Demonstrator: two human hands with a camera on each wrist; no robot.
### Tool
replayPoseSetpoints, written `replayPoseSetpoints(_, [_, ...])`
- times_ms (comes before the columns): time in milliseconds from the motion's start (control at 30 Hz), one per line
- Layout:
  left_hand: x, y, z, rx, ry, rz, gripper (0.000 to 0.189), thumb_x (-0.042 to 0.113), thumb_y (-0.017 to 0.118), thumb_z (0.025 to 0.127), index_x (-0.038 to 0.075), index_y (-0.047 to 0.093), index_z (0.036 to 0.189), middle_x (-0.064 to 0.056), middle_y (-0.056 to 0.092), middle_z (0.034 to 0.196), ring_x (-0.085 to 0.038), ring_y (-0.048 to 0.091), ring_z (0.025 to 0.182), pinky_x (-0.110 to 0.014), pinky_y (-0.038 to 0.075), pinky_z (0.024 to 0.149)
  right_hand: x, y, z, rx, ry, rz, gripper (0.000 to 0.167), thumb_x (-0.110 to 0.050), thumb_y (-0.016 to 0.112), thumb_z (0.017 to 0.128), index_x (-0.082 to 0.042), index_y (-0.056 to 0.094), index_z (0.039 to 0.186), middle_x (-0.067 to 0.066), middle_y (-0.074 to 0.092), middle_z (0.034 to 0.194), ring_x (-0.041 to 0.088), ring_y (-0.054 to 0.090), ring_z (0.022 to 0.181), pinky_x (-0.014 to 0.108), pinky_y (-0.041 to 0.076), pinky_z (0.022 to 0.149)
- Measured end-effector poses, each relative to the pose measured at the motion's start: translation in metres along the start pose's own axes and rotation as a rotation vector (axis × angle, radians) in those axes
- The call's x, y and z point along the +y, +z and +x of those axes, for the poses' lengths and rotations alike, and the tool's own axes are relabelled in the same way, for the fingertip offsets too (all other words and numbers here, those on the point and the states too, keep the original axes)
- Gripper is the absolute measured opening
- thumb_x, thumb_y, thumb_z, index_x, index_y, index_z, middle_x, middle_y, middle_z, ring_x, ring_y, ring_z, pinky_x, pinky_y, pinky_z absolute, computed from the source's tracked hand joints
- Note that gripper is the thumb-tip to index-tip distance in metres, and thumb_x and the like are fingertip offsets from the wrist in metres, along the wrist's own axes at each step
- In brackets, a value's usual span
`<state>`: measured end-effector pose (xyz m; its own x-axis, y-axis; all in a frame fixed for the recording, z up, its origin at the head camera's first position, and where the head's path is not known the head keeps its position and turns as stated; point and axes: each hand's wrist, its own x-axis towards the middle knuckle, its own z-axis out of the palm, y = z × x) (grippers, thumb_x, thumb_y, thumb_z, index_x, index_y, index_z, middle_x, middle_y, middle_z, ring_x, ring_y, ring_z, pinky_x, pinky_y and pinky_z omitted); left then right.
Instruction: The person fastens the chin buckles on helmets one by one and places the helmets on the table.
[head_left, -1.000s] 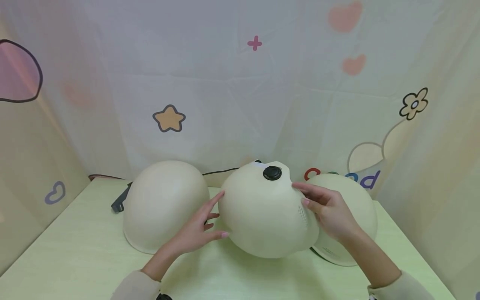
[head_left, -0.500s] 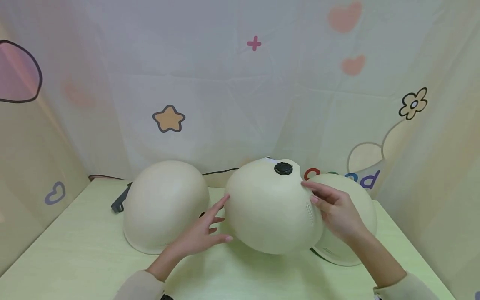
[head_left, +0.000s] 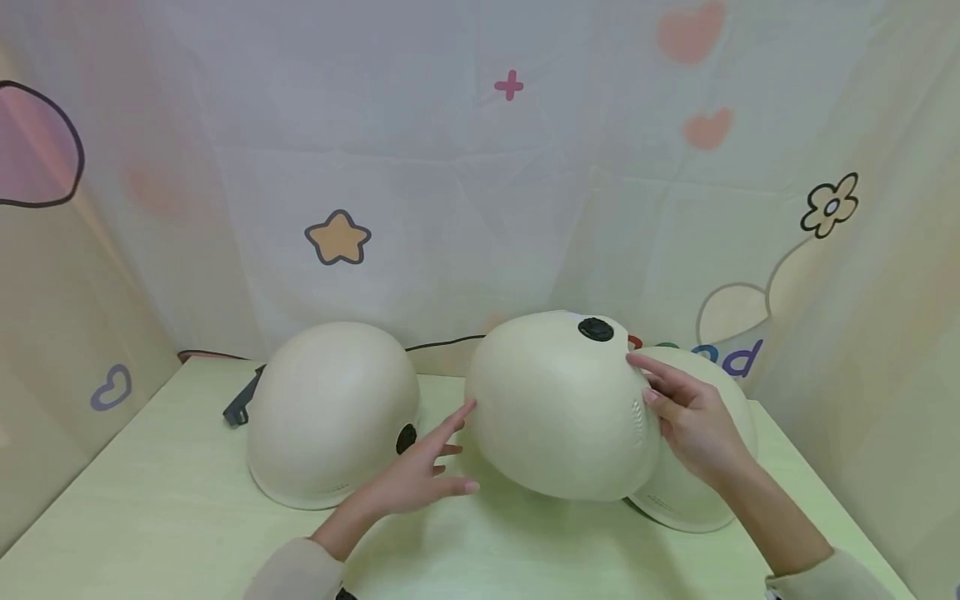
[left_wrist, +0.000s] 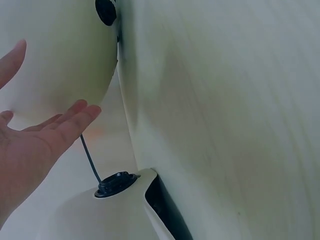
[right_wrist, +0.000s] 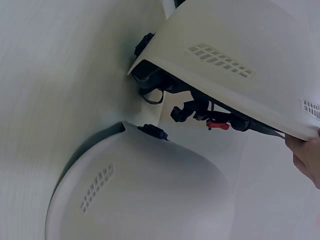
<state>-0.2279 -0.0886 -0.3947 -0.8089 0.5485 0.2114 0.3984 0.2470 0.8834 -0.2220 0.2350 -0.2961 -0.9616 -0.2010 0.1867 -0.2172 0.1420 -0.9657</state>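
A cream helmet (head_left: 558,408) is tilted up between my two hands, its round black fitting (head_left: 596,329) near the top. My right hand (head_left: 693,425) pinches its right rim between thumb and fingers. Against its left side rest the outstretched fingers of my left hand (head_left: 416,475). Black straps and a red buckle (right_wrist: 218,125) show under the raised rim in the right wrist view. In the left wrist view, my left palm (left_wrist: 30,152) faces the shell with the fingers fairly straight.
A second cream helmet (head_left: 330,408) sits on the table (head_left: 150,500) at left, a dark strap (head_left: 242,400) beside it. A third helmet (head_left: 697,492) stands at right, partly behind the tilted one. A patterned curtain (head_left: 450,208) closes off the back and sides.
Both hands have shifted right with the middle helmet, which has risen slightly and turned. It covers more of the right helmet, while the left helmet's black fitting has come into sight.
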Motion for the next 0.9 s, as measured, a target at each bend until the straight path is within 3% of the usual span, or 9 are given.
replayPoseSetpoints(200, [0.0,0.004,0.001,-0.01,-0.013,0.006,0.088,0.025,0.069,0.083,0.039,0.008,0.145,-0.005,0.017,0.15,-0.038,0.039,0.122,-0.054,0.037,0.093,0.002,-0.013,-0.004,-0.06,-0.01,-0.237,0.05,0.003,0.043,0.094,-0.008,0.034,0.141,0.019,0.027,0.144,0.006,0.046,0.11,0.022,0.048,0.081])
replayPoseSetpoints(367, [0.0,0.006,0.001,-0.007,-0.014,0.004,0.087,0.025,0.068,0.083,0.038,0.008,0.145,-0.007,0.02,0.149,-0.038,0.04,0.122,-0.055,0.036,0.093,0.004,-0.019,-0.006,-0.074,-0.064,-0.372,0.055,0.009,0.047,0.089,-0.007,0.036,0.14,0.024,0.04,0.132,0.006,0.052,0.098,0.028,0.052,0.074])
replayPoseSetpoints(500, [0.0,0.007,0.001,-0.008,-0.014,-0.001,0.087,0.025,0.068,0.083,0.038,0.009,0.145,-0.008,0.022,0.148,-0.038,0.04,0.122,-0.055,0.036,0.093,0.002,-0.02,-0.007,-0.082,-0.078,-0.387,0.056,0.011,0.048,0.087,-0.007,0.037,0.139,0.024,0.043,0.13,0.007,0.054,0.096,0.029,0.053,0.071])
replayPoseSetpoints(600, [-0.001,0.008,0.001,-0.016,-0.016,0.005,0.087,0.025,0.068,0.084,0.037,0.008,0.146,-0.009,0.023,0.148,-0.037,0.04,0.122,-0.055,0.037,0.093,0.002,-0.02,-0.007,-0.109,-0.089,-0.357,0.056,0.011,0.05,0.086,-0.004,0.036,0.139,0.024,0.036,0.137,0.005,0.054,0.099,0.03,0.053,0.071])
replayPoseSetpoints(900, [-0.002,0.014,0.004,-0.038,-0.024,-0.002,0.088,0.025,0.066,0.085,0.034,0.004,0.146,-0.014,0.027,0.145,-0.037,0.041,0.121,-0.052,0.036,0.095,0.015,-0.027,-0.016,-0.131,-0.057,-0.239,0.064,0.011,0.051,0.086,-0.006,0.027,0.143,0.035,0.034,0.133,0.005,0.056,0.101,0.032,0.052,0.074])
